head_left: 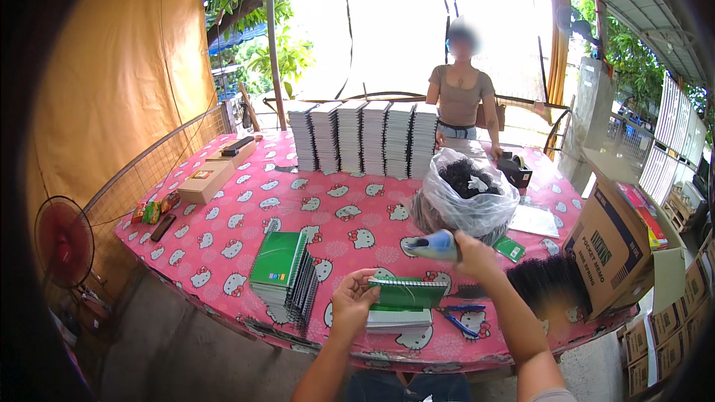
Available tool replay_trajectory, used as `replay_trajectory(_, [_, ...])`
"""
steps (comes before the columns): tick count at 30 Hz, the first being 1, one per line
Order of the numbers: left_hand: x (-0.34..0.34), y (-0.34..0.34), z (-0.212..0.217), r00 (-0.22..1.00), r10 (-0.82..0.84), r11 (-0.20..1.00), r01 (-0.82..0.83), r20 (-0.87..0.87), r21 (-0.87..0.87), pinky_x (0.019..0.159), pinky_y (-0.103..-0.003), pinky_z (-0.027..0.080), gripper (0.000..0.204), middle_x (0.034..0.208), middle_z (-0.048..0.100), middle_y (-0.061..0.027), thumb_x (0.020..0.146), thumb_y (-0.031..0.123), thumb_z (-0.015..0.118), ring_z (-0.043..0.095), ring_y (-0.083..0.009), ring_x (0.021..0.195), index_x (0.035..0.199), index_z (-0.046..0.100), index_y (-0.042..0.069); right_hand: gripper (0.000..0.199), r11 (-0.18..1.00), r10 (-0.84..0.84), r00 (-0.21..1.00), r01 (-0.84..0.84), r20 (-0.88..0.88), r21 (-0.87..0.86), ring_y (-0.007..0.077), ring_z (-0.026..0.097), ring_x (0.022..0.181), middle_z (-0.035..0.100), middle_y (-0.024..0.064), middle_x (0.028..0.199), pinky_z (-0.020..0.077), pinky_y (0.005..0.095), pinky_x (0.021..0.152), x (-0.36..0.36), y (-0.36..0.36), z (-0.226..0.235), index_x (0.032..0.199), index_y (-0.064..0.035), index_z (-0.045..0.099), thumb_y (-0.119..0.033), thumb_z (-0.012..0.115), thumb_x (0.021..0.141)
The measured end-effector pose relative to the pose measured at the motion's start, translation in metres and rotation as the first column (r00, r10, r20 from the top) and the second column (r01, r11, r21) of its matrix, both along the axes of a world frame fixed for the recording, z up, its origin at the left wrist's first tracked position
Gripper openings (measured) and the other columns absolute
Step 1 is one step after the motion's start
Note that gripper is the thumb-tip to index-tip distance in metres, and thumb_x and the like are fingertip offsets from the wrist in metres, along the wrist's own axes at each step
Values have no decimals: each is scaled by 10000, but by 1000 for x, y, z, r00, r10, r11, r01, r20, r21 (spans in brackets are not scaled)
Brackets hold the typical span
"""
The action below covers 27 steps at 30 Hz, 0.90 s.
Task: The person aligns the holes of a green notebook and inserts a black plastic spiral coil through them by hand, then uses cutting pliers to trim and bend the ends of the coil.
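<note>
notebook (406,294) with a green cover and a spiral along its upper edge — it is at the near side of the bench (339,247), right above a low stack of white pages (400,320); whether the two touch i cannot tell. the left hand (355,304) has it by its left end, thumb and fingers closed on the cover. the right hand (477,257) is raised just beyond the notebook, its fingers wrapped round a light-blue and dark object (436,246), too blurred to identify.

blue-handled pliers (463,320) lie just right of the white pages. to the left stands a pile of green notebooks (279,268), spirals facing right. on the other side, black spiral wires (547,284) lie in a heap beside an open carton (614,242), with a small green booklet (510,249) near them. beyond that, a clear plastic bag (465,205) holds a tangle of black coils (468,179), with white sheets (535,221) to its right.

six tall stacks of spiral-bound books (363,138) line the far side — a person (462,97) stands behind, near a black tape dispenser (515,170). at the far left are a brown cardboard box (206,182) and colourful packets (155,209); a red fan (65,242) stands off the bench.
</note>
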State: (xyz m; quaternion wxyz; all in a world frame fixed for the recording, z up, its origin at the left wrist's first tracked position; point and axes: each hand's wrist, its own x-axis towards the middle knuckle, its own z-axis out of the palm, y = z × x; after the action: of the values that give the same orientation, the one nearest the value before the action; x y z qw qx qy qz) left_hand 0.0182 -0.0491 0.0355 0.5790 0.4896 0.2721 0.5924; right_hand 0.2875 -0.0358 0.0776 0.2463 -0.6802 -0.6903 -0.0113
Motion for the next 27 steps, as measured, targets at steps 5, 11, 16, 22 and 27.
replay_trajectory(5, [11, -5, 9, 999, -10, 1000, 10, -50, -8, 768, -217, 460, 330, 996, 575, -32, 884, -56, 556, 553, -86, 892, 1203, 496, 7, 353, 971, 17, 999, -25, -37, -237, 331, 633, 896, 645, 143, 977, 500, 434, 725, 57, -20, -71, 986, -70, 626, -253, 715, 697])
replay_trajectory(11, [6, -6, -6, 995, -61, 996, 56, -75, -75, 800, -239, 437, 171, 956, 578, -32, 913, 1, 550, 545, -98, 881, 1078, 509, 17, 453, 982, 187, 971, -181, -150, 53, 288, 572, 1066, 575, 152, 1212, 453, 380, 899, -37, -38, 70, 1029, -34, 644, -448, 564, 865])
replay_trajectory(16, [32, -4, -16, 992, 26, 998, -20, -127, 53, 796, -236, 436, 134, 940, 585, -46, 903, -9, 559, 544, -88, 882, 1026, 513, 20, 937, 918, 63, 926, -200, 372, 342, 365, 277, 1348, 318, 226, 1439, 141, 636, 1050, -100, -26, 24, 1335, 72, 349, -690, 436, 797])
replay_trajectory(22, [17, -10, -9, 996, 50, 997, -46, -74, 55, 813, -248, 448, 123, 952, 590, -71, 896, -26, 560, 558, -107, 905, 999, 506, 16, 861, 953, 232, 925, -278, 302, 122, 377, 279, 1350, 295, 251, 1441, 178, 620, 1048, -113, -99, -3, 1339, 79, 347, -609, 475, 836])
replay_trajectory(27, [15, -10, -3, 994, 98, 978, -87, -46, 192, 804, -250, 451, 235, 970, 601, -76, 888, -21, 567, 572, -120, 895, 1115, 519, 19, 353, 907, 283, 938, -329, 201, 261, 316, 566, 971, 597, 154, 1072, 405, 439, 848, -103, -67, 31, 1108, -11, 564, -228, 621, 836])
